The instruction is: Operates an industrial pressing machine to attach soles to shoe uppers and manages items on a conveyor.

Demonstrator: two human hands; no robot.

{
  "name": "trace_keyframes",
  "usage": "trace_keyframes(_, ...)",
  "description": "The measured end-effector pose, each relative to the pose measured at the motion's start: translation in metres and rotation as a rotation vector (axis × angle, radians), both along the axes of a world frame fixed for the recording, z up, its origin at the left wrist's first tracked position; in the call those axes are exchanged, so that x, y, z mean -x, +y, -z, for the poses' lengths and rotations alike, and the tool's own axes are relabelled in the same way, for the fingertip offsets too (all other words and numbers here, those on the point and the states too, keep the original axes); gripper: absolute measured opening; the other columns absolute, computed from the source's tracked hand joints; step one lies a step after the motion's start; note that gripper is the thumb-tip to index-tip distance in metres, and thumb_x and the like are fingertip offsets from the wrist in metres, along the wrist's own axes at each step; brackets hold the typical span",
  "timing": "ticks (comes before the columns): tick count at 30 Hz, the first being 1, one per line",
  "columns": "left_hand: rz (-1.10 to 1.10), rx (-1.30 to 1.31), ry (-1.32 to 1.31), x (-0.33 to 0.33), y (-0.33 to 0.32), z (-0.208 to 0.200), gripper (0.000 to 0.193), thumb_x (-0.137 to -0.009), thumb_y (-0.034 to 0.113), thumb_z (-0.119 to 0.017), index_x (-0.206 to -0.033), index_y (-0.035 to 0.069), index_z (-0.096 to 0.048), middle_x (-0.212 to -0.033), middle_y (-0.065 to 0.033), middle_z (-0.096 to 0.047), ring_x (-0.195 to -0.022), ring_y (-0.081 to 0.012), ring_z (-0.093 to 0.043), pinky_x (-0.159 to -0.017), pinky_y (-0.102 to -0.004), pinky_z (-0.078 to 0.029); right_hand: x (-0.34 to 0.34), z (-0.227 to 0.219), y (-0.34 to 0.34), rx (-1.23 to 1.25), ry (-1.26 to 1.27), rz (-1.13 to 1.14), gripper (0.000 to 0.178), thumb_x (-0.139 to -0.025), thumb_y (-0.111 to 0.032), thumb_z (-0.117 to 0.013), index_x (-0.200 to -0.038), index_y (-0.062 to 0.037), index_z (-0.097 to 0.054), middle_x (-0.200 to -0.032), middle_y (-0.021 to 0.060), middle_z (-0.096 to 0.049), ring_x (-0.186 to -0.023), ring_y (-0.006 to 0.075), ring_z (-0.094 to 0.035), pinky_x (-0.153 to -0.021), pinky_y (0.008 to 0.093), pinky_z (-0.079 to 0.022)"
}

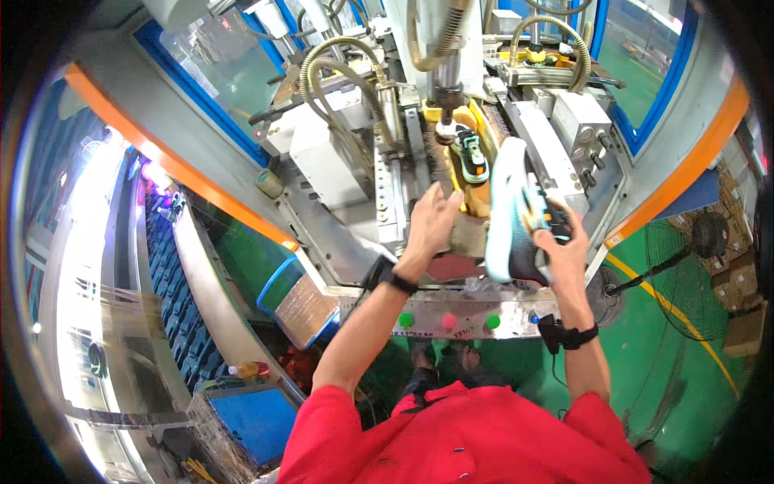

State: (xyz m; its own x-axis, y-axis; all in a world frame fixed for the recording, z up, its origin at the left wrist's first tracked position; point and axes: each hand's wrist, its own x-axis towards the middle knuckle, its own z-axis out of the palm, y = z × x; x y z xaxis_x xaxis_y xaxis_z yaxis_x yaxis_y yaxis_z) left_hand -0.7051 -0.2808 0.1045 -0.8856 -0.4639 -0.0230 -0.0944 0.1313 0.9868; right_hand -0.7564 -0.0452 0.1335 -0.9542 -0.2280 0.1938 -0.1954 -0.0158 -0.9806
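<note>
My right hand (568,252) grips a sneaker (505,214) with a thick white and pale-blue sole and a dark upper. It is held on end in front of the machine, its sole turned to the left. A second sneaker (471,158), dark with teal and orange parts, sits in the yellow-sided holder (481,123) of the machine. Above its heel end stands a metal press rod (446,89) with a round pad. My left hand (435,216) reaches toward the near end of this holder, fingers stretched out and nothing in them. Black bands are on both wrists.
A front panel (431,316) with green, pink and blue buttons runs along the machine's near edge. White machine housings (326,161) and hoses flank the holder. At left is a conveyor (173,282) with a blue box (254,419) beside it. A floor fan (689,266) stands at right.
</note>
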Motion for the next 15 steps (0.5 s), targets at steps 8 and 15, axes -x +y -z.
trace_keyframes(8,-0.247,0.458,-0.367,0.177,-0.074,0.088,0.087,-0.077,0.028,-0.072,-0.137,-0.013,-0.026,-0.12,-0.0343,-0.055,-0.107,-0.043,-0.059,-0.09,-0.0456,-0.049,0.037,-0.021,0.032,-0.154,0.004,0.307,0.055,-0.071,-0.016,-0.071,-0.121,0.0011,-0.057,-0.104,0.0069,-0.062,-0.092,0.0147,-0.059,-0.083,0.0279,-0.048)
trace_keyframes(15,-0.373,0.332,-0.365,0.161,-0.101,0.071,0.052,-0.075,0.007,-0.063,-0.122,-0.01,-0.048,-0.113,-0.0319,-0.059,-0.102,-0.0421,-0.062,-0.088,-0.0429,-0.051,0.112,-0.038,0.01,-0.317,0.125,0.307,0.047,-0.073,-0.007,-0.069,-0.117,0.0031,-0.059,-0.102,0.0077,-0.064,-0.089,0.0136,-0.06,-0.083,0.0279,-0.049)
